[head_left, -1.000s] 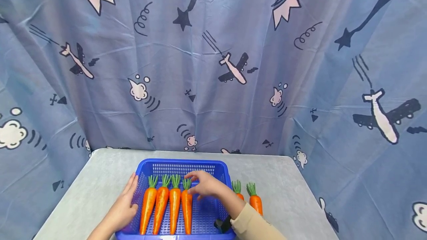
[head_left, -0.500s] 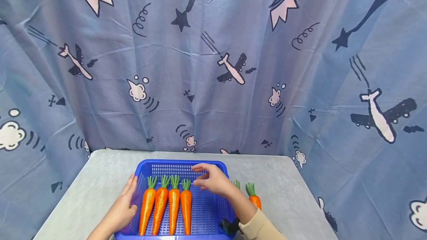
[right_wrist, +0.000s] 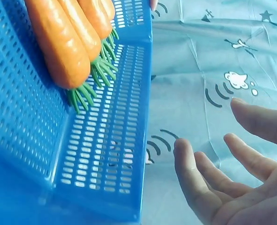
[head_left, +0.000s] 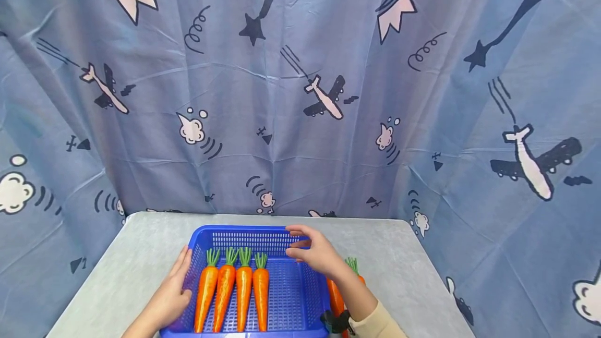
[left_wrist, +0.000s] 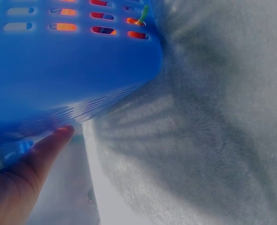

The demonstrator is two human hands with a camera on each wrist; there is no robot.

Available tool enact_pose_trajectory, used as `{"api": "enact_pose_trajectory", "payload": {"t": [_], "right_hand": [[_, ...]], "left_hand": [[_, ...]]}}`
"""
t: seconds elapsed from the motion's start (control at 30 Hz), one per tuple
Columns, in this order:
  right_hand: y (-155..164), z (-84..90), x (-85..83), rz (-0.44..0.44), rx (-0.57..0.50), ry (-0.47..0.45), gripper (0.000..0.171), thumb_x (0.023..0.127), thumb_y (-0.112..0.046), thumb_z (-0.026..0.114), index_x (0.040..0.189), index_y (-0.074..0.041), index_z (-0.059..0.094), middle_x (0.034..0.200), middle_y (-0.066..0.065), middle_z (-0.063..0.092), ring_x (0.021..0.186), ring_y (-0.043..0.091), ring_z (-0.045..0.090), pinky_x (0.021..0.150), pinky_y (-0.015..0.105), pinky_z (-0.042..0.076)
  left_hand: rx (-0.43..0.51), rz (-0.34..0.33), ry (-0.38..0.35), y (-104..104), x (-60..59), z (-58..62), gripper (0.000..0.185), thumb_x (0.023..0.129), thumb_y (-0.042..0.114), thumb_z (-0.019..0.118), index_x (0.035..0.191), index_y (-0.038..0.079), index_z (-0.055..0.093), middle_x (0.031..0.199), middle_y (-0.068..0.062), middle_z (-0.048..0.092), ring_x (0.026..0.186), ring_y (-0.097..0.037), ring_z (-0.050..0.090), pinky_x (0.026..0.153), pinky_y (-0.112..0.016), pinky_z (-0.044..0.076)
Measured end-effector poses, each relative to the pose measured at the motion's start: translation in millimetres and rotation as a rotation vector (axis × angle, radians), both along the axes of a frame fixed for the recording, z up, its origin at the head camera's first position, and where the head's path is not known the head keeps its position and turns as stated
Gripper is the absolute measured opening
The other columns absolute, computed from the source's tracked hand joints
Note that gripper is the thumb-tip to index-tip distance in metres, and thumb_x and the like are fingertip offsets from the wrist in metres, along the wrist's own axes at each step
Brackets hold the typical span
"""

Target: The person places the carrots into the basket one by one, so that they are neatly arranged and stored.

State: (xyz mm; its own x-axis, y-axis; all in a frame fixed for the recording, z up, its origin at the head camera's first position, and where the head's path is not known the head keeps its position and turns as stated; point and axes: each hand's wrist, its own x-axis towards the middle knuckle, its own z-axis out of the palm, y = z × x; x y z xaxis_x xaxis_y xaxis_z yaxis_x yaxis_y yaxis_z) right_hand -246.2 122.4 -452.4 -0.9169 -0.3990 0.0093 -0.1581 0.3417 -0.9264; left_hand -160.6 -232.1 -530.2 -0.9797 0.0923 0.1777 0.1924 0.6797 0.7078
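Several orange carrots with green tops, among them one carrot [head_left: 261, 296], lie side by side in the left part of a blue plastic basket [head_left: 281, 335]. My left hand [head_left: 170, 293] rests with straight fingers against the basket's left side; in the left wrist view a fingertip of the left hand [left_wrist: 35, 164] touches its wall. Over the basket's right rim hovers my right hand [head_left: 319, 252], its fingers spread and loosely bent around nothing. The right wrist view shows that right hand [right_wrist: 241, 173] apart from the basket wall [right_wrist: 105, 136].
Right of the basket, partly hidden by my right forearm, lie a carrot [head_left: 335, 299] and another carrot [head_left: 352, 265]. Everything stands on a pale grey table [head_left: 399, 265]. A blue patterned curtain [head_left: 225, 119] hangs behind and at both sides.
My right hand has left the rightmost carrot in the basket and moved right to the basket's right rim. The left hand stays at the left side.
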Motion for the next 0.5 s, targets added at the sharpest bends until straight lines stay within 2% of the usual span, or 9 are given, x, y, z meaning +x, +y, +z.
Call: {"api": "enact_pose_trajectory", "payload": {"t": [0.2, 0.5], "right_hand": [[12, -1.4, 0.6, -0.060, 0.036, 0.002, 0.050, 0.091, -0.017, 0.074, 0.139, -0.014, 0.059, 0.142, 0.023, 0.056, 0.115, 0.036, 0.065, 0.085, 0.047, 0.062], [24, -8.1, 5.7, -0.112, 0.022, 0.016, 0.054, 0.089, -0.016, 0.075, 0.140, -0.014, 0.057, 0.143, 0.024, 0.054, 0.118, 0.039, 0.064, 0.086, 0.047, 0.062]], "left_hand": [[-0.002, 0.003, -0.010, -1, -0.7, -0.9, 0.092, 0.076, -0.012, 0.059, 0.158, -0.008, 0.018, 0.167, -0.024, 0.009, 0.146, -0.055, 0.021, 0.095, 0.006, -0.003], [-0.008, 0.001, 0.002, -1, -0.8, -2.4, 0.091, 0.077, -0.011, 0.061, 0.157, -0.008, 0.019, 0.167, -0.024, 0.010, 0.144, -0.056, 0.024, 0.096, 0.005, -0.003]]}}
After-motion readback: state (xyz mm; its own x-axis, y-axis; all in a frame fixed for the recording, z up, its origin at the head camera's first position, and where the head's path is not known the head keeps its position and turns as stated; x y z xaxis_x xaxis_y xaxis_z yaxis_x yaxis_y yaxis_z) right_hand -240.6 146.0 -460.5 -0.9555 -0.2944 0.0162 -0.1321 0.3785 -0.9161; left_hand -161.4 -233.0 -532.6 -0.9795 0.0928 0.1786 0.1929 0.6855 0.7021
